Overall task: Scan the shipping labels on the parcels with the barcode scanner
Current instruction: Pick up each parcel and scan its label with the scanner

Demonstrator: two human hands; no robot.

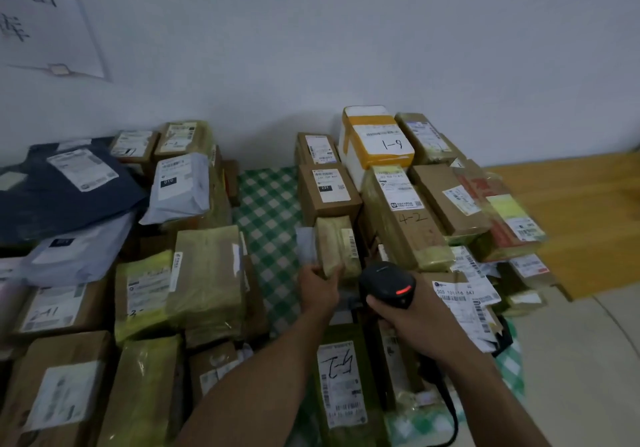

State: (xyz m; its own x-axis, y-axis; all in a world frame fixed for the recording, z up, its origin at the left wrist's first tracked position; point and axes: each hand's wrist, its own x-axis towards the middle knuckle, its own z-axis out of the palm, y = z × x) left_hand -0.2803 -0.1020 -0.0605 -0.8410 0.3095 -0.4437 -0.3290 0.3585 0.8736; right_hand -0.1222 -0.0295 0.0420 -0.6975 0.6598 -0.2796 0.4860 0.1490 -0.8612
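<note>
Pale wall rises behind a green-and-white checked cloth (pixel 266 211) carrying two heaps of parcels (pixel 408 224), mostly brown cardboard boxes wrapped in glossy yellowish tape, each with white paper labels. At upper right sits one white foam box (pixel 377 141) banded in orange tape and marked 1-9. At left lie one dark blue plastic mailer (pixel 62 197) and two pale mailers (pixel 180 186). At centre frame the left hand (pixel 317 285) has its grip clasped on a small oblong tape-wrapped parcel (pixel 334 249), whose barcode label (pixel 351 247) is on its right face. Just beside it, the right hand (pixel 415 318) has its grip wrapped round one black barcode scanner (pixel 386 282), red light glowing, black cable (pixel 446 408) trailing below.
</note>
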